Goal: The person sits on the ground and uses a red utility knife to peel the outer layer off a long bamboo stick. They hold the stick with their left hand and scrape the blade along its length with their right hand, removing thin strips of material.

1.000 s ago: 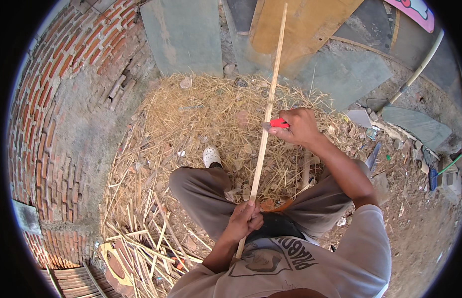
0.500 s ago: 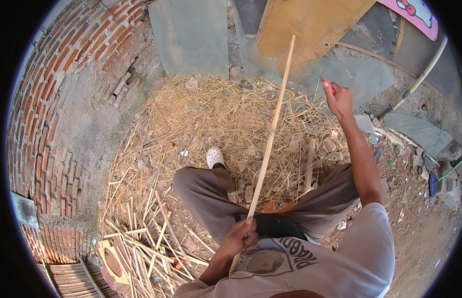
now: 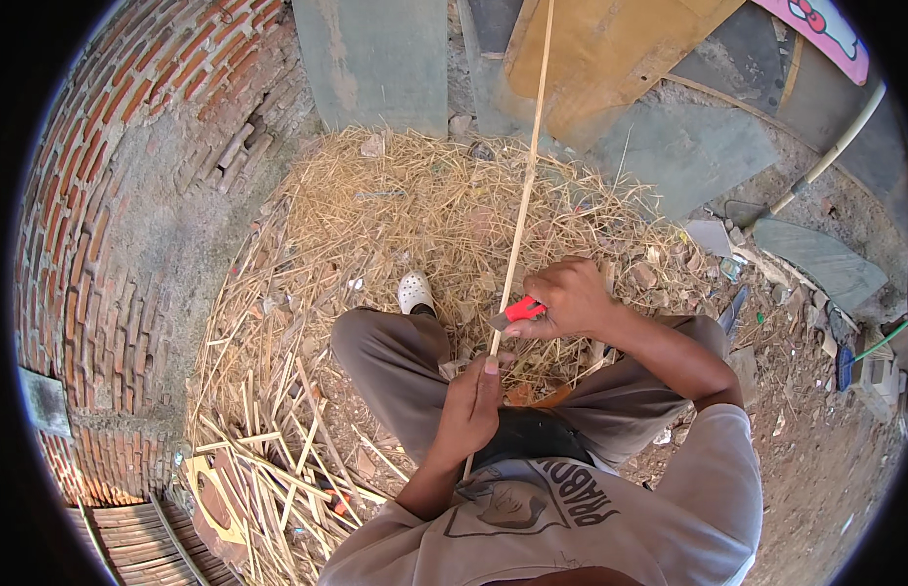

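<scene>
A long thin bamboo stick [image 3: 524,186] runs from my lap up and away over the straw. My left hand [image 3: 470,410] grips its near end just above my lap, thumb along the stick. My right hand [image 3: 569,298] is closed on a red-handled knife [image 3: 518,312], whose blade rests against the stick a little above my left hand. I sit with knees spread in grey trousers; a white shoe [image 3: 414,291] shows past my left knee.
A heap of straw-like shavings [image 3: 415,215] covers the ground ahead. Cut bamboo strips [image 3: 268,439] lie at lower left. A curved brick wall [image 3: 92,225] stands at left. Grey slabs [image 3: 376,59] and a brown board [image 3: 610,59] lean at the back; rubble lies at right.
My right hand, flung out to the upper right half a second ago, has come back and set the knife against the stick near my left hand. The stick's tilt shifted slightly.
</scene>
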Tool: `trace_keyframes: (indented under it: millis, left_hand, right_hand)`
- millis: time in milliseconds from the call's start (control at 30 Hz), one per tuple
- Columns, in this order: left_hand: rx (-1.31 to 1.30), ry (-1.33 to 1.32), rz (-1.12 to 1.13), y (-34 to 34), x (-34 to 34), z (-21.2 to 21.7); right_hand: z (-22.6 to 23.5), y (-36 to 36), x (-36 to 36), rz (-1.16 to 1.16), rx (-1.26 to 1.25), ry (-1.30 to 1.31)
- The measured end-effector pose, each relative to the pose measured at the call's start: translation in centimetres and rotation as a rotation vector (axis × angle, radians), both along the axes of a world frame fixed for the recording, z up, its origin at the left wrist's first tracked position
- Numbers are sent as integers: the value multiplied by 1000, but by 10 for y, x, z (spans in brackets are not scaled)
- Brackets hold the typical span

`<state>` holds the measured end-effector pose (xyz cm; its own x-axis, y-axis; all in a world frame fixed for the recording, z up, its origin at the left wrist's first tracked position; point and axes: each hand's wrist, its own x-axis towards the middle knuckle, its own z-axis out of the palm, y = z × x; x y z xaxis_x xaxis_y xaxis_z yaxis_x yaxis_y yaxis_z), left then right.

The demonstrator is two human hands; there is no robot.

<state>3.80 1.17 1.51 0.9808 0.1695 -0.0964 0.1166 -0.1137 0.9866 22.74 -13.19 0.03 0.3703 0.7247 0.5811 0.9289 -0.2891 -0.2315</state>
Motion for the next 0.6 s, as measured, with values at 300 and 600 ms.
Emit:
trace_keyframes:
  millis: [300, 600]
  left_hand:
    - [324, 3, 33, -2, 13, 18]
    - [494, 8, 39, -3, 14, 19]
  right_hand:
    - [7, 9, 0, -41, 22, -69]
    - [-1, 9, 35, -99, 75, -124]
